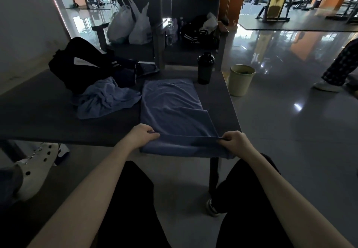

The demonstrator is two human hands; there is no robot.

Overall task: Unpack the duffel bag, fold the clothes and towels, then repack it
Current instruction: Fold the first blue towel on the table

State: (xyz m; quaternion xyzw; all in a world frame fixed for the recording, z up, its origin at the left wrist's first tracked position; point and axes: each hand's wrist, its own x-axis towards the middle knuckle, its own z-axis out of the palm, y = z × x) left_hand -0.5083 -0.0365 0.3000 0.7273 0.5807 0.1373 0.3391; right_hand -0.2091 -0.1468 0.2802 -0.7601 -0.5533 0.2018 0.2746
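A: What are the hands doing?

B: Both grip the near edge of the blue towel [174,110], low in the middle of the frame. The left hand [142,134] has its fingers curled tight, thumb pressed against them, pinching the towel's left corner. The right hand [235,141] is closed the same way on the right corner, fingertips [222,139] folded over the cloth.

A: And the towel itself?

B: Spread flat on the dark table [38,116], reaching from the near edge towards the far one. Its near end hangs a little over the table's front edge, between the two hands.

A: Where is the bag?

B: The black duffel bag [77,63] sits at the upper left of the table, slumped open. A lighter crumpled towel [106,100] lies just in front of it, touching the spread towel's left side. Dark clothes [133,71] lie beside the bag.

A: Anything else on the table?

B: A dark bottle [205,67] stands upright at the far right corner, just beyond the towel's far end. A pale bin [241,80] stands on the floor to its right
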